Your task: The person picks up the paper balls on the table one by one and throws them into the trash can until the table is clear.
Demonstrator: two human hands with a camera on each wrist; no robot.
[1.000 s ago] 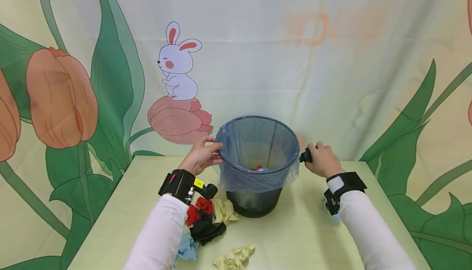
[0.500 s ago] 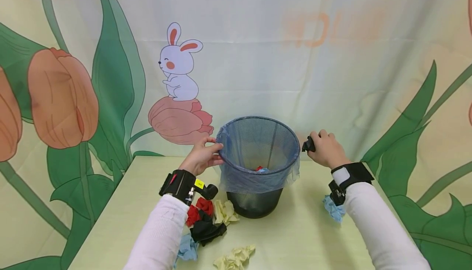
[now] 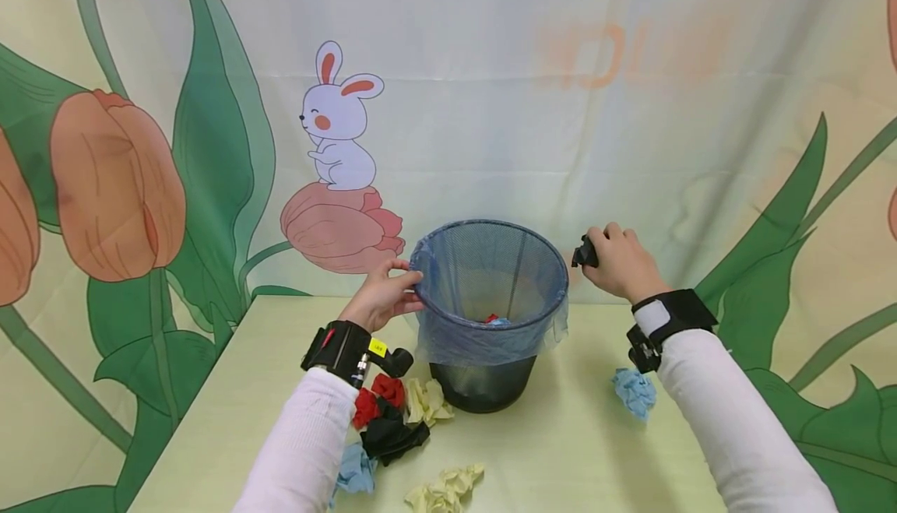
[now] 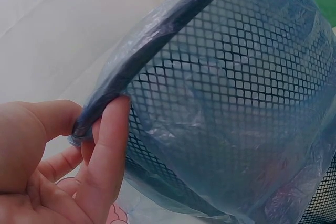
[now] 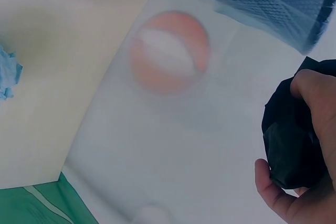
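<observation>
A black mesh wastebasket (image 3: 483, 388) stands on the table, lined with a translucent blue bag (image 3: 462, 346) folded over its rim. My left hand (image 3: 381, 295) pinches the left side of that rim through the bag, fingers on both sides of the edge, as the left wrist view shows. Off the right side of the basket, my right hand (image 3: 620, 264) grips a crumpled black paper ball (image 5: 294, 132), apart from the rim and at about its height. Inside the basket, red and blue crumpled paper (image 3: 496, 320) shows at the bottom.
Left of the basket lie red balls (image 3: 388, 391), a black one (image 3: 392, 435), yellow ones (image 3: 427, 402) and a blue one (image 3: 356, 468). Another yellow ball (image 3: 444, 490) lies in front. A blue ball (image 3: 634, 393) sits to the right. A printed curtain (image 3: 490, 108) hangs behind the table.
My right hand has risen and shifted slightly right with the black paper ball, uncovering the blue ball on the right. The left hand keeps its place on the rim.
</observation>
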